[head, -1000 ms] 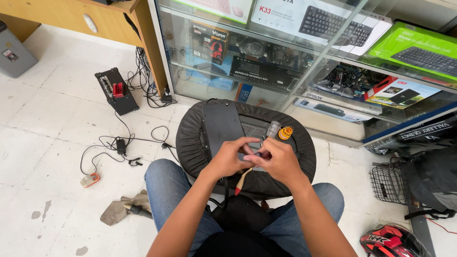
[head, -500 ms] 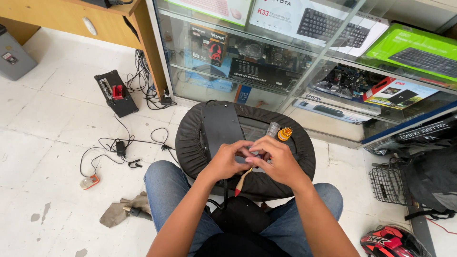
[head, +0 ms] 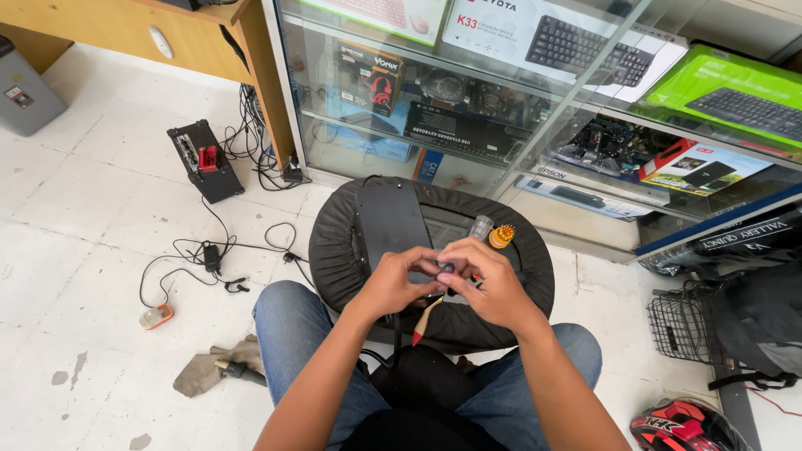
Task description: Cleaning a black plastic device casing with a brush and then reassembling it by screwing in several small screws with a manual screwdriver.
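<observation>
Both hands meet above the black cushion point(head: 342, 250), left hand point(head: 401, 282) and right hand point(head: 483, 284) pinching one small dark part point(head: 447, 268) between fingertips, close for a steady grip.

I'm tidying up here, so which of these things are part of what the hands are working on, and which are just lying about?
In use: left hand and right hand pinching a small dark part; round black stool; dark panel; orange-topped tool.

Lying about: helmet; wire basket; rag; cables; black box.

A glass display case point(head: 535, 108) of boxed keyboards stands behind, cables point(head: 209, 250) on floor, helmet point(head: 681, 426) right.
</observation>
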